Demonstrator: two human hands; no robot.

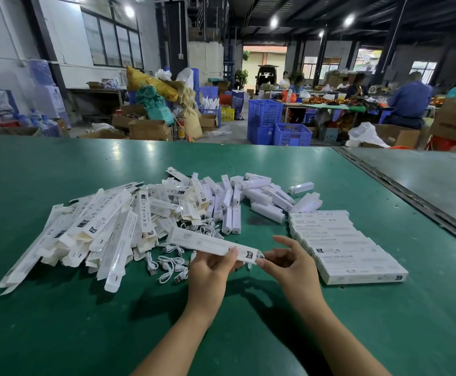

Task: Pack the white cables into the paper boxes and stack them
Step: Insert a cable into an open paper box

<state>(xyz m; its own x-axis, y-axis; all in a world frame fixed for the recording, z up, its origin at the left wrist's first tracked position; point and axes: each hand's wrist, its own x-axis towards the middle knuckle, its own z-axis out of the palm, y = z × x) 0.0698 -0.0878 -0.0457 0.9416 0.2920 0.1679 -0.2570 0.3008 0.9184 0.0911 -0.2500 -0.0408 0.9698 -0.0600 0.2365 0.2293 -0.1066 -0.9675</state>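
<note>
Head view: the left hand grips a long paper box near its right end, holding it just above the green surface. The right hand is spread and loosely bent, clasping nothing. Its thumb tip meets a white cable that bulges out of the box's open end, apparently pressing it in.

To the right lies a row of packed boxes, overlapping side by side, so a good share looks done. Much remains: loose cables lie tangled just left of the left hand, a large heap of flat boxes spreads beyond them, and short white bars are scattered behind. By my judgement the task is under halfway.
</note>
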